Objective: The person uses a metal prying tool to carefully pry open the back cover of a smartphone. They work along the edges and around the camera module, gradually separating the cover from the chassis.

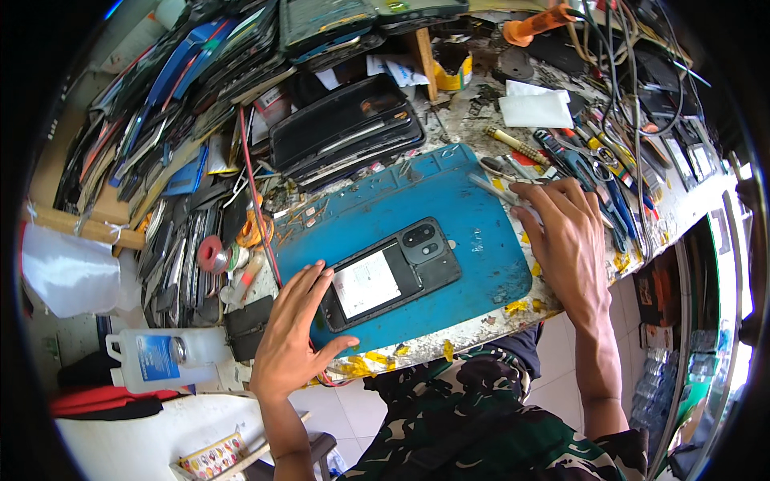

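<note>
So, fingers first: my left hand (293, 337) lies open and flat, fingertips pressed on the lower left end of the black phone (391, 272), steadying rather than gripping it. The phone sits back-up, mid-frame, on the blue repair mat (473, 240). My right hand (565, 240) is spread loosely at the mat's right edge, fingertips on a thin metal tool (491, 189), not closed on it yet. Looks like the tool-fetching step before working on the phone's back. Next move needs a clean pinch on that tool without disturbing the tool pile (597, 156) in the upper right.
</note>
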`<control>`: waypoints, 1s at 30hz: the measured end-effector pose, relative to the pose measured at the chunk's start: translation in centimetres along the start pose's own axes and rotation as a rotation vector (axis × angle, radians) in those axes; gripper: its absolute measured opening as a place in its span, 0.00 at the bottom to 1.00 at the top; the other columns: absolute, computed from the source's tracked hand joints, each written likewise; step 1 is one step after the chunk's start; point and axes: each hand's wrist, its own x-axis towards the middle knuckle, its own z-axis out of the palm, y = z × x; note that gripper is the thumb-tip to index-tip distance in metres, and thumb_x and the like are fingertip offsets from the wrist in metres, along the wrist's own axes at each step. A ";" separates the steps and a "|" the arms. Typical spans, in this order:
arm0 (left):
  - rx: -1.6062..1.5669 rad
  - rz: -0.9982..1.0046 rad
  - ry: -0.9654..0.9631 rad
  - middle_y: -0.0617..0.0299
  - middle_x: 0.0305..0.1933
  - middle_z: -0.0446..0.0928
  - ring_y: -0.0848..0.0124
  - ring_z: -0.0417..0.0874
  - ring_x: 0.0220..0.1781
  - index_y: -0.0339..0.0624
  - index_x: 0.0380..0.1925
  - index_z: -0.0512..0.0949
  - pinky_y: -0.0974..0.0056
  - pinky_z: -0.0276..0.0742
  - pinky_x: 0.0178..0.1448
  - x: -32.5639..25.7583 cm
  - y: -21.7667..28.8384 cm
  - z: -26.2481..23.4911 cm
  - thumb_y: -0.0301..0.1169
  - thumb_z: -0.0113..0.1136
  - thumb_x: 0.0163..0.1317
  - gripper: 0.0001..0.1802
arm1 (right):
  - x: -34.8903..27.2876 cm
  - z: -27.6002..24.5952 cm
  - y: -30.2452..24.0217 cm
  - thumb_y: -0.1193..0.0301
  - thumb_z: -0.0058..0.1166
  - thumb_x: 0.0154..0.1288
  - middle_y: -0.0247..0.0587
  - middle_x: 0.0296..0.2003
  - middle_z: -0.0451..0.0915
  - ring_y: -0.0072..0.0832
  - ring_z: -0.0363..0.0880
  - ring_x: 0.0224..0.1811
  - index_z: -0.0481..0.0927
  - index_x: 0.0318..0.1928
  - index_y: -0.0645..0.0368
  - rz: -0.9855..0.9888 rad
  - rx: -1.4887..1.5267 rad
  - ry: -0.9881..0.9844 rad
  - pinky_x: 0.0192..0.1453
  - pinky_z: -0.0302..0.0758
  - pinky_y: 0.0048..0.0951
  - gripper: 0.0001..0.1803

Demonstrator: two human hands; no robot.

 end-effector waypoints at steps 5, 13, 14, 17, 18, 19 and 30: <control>-0.001 -0.033 0.050 0.44 0.77 0.68 0.45 0.68 0.78 0.36 0.74 0.67 0.46 0.65 0.78 0.4 1.3 1.0 0.40 0.80 0.54 0.49 | -0.2 0.7 0.9 0.80 0.62 0.68 0.41 0.43 0.87 0.36 0.82 0.48 0.84 0.49 0.57 0.055 0.289 0.067 0.52 0.74 0.37 0.11; -0.065 -0.055 0.167 0.46 0.75 0.71 0.44 0.71 0.76 0.39 0.71 0.73 0.45 0.68 0.76 0.2 1.3 2.1 0.40 0.82 0.51 0.47 | -4.1 -2.2 4.9 0.80 0.52 0.76 0.51 0.52 0.78 0.30 0.80 0.52 0.76 0.63 0.64 0.169 1.893 0.148 0.52 0.81 0.30 0.17; -0.049 -0.028 0.214 0.45 0.74 0.72 0.44 0.73 0.74 0.39 0.70 0.74 0.45 0.70 0.75 0.2 1.7 2.2 0.41 0.82 0.50 0.46 | -4.8 -1.8 4.1 0.81 0.55 0.74 0.48 0.51 0.76 0.29 0.79 0.49 0.71 0.68 0.65 0.182 1.967 0.161 0.50 0.80 0.29 0.24; -0.031 0.030 0.359 0.46 0.66 0.80 0.45 0.81 0.66 0.41 0.63 0.81 0.45 0.78 0.68 0.0 3.6 2.5 0.44 0.83 0.47 0.42 | -7.0 -0.9 -0.3 0.70 0.77 0.57 0.48 0.46 0.83 0.30 0.82 0.39 0.76 0.64 0.65 0.428 1.793 0.205 0.44 0.78 0.30 0.35; -0.105 0.074 0.353 0.48 0.64 0.81 0.50 0.84 0.62 0.41 0.60 0.82 0.47 0.81 0.66 -0.2 4.4 2.6 0.42 0.82 0.49 0.37 | -7.1 -0.7 -1.7 0.70 0.76 0.58 0.46 0.44 0.84 0.31 0.83 0.38 0.80 0.59 0.64 0.302 1.718 0.001 0.42 0.79 0.31 0.29; -0.178 0.120 0.351 0.51 0.62 0.82 0.54 0.86 0.58 0.40 0.58 0.83 0.48 0.83 0.64 -0.4 5.1 2.7 0.39 0.82 0.51 0.33 | -6.7 -0.4 -2.6 0.70 0.76 0.59 0.45 0.41 0.85 0.31 0.85 0.37 0.83 0.54 0.62 0.091 1.625 -0.273 0.41 0.80 0.31 0.24; -0.210 -0.034 0.474 0.67 0.35 0.86 0.70 0.84 0.34 0.43 0.37 0.88 0.62 0.77 0.39 -3.1 4.5 3.6 0.27 0.80 0.49 0.14 | -3.4 -0.6 -4.8 0.72 0.76 0.60 0.44 0.34 0.91 0.35 0.92 0.35 0.89 0.38 0.65 0.049 1.357 -0.395 0.39 0.88 0.34 0.10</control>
